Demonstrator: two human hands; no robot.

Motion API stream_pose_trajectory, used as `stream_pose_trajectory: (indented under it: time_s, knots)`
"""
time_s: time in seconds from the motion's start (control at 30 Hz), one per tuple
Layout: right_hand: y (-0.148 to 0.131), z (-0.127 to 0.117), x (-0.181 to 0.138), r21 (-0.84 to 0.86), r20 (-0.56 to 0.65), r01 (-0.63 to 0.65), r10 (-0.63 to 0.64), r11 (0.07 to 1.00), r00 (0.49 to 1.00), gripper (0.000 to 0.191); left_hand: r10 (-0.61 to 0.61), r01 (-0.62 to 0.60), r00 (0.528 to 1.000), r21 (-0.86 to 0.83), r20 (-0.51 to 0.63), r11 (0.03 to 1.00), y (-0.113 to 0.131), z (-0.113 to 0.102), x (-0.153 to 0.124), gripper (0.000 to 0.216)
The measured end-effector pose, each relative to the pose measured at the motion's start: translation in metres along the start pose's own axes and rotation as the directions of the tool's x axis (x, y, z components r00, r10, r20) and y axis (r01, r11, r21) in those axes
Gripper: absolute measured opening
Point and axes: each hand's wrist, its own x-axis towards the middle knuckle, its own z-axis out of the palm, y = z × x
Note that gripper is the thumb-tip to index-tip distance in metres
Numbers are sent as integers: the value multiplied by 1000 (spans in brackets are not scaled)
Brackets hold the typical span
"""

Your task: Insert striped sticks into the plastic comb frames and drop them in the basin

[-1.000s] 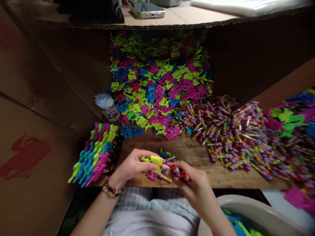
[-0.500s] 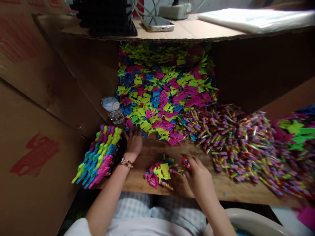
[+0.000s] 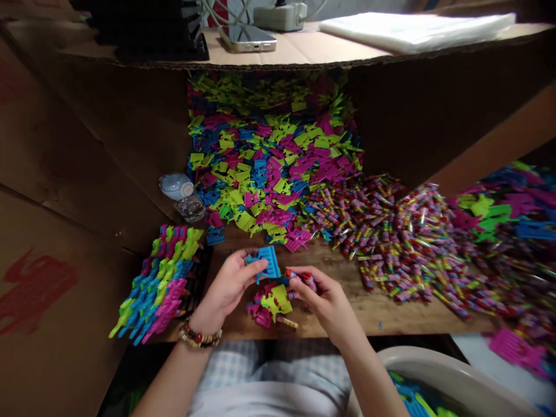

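Note:
My left hand [image 3: 234,278] pinches a blue plastic comb-shaped piece [image 3: 270,262] above the middle of the wooden table. Close by on the right, my right hand [image 3: 324,298] has its fingers closed around small candy tubes [image 3: 307,280] with red ends; how many is hidden. Below the two hands lies a little heap of yellow and pink plastic pieces [image 3: 277,302], a candy tube [image 3: 287,322] at its front edge. To the left, rows of pink, yellow and blue pieces [image 3: 163,278] stand in a black rack [image 3: 191,295].
Behind are a large pile of coloured plastic pieces [image 3: 260,168] and, to its right, a pile of wrapped candy tubes [image 3: 391,231]. A clear bottle [image 3: 185,197] stands by the cardboard wall. A phone [image 3: 247,39] lies on the shelf. A pale tub [image 3: 417,362] sits front right.
My left hand has come back from the pile's near left edge to the middle, now holding the blue comb-shaped piece. My right hand has moved closer to it with the candy tubes. The view has shifted.

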Motion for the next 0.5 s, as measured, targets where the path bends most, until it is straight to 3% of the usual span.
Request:
stream_pose_trajectory:
  time_s: [0.1, 0.2, 0.33, 0.5]
  knots:
    - [-6, 0, -3, 57, 23, -3, 1, 998, 1000, 30, -52, 53, 998, -27, 30, 998, 2, 10, -13, 47]
    - [-12, -1, -10, 19, -68, 61, -60, 998, 996, 27, 21, -21, 1000, 101, 3, 995, -1, 12, -19, 42]
    - [-17, 1, -22, -274, -117, 206, -245, 940, 962, 16, 171, -153, 985, 303, -31, 941, -5, 16, -24, 32]
    - [-14, 7, -30, -577, -78, 361, -489, 732, 869, 16, 269, -229, 962, 396, -50, 889, -4, 22, -30, 26]
